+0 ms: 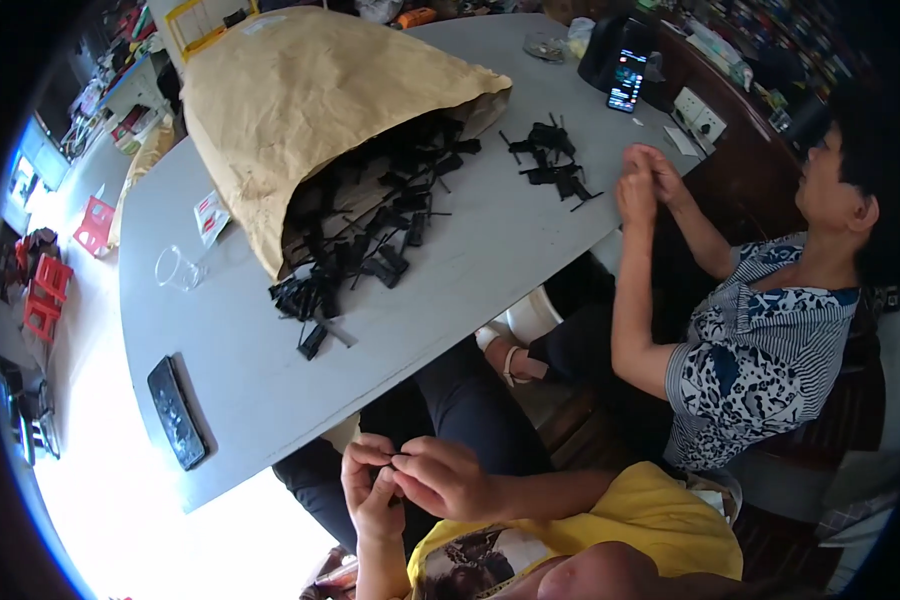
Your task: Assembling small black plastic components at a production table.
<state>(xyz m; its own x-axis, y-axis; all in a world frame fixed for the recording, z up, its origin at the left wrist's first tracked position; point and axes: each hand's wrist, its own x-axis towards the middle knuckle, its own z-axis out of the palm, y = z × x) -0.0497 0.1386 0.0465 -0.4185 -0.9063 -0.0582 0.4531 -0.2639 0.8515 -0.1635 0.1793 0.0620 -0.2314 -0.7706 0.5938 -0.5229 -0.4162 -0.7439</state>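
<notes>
Above my lap, off the table's near edge, my left hand (pixel 372 492) and my right hand (pixel 448 474) meet at the fingertips. Both are closed in a pinch on a small black part (pixel 393 458), mostly hidden by the fingers; its exact kind cannot be made out. On the table, a heap of small black plastic parts (pixel 385 268), several with thin sticks jutting out, spills from the mouth of a large brown paper sack (pixel 270 100). One loose black part (pixel 313 341) lies at the heap's near end.
The grey table (pixel 240 400) holds a dark phone (pixel 177 412), a clear plastic cup (pixel 178 268), another group of black parts (pixel 550 160) and a lit phone (pixel 627 80) at the back. To my right sits a co-worker (pixel 750 340), hands raised together by the table edge. Red stools (pixel 46 295) stand at left.
</notes>
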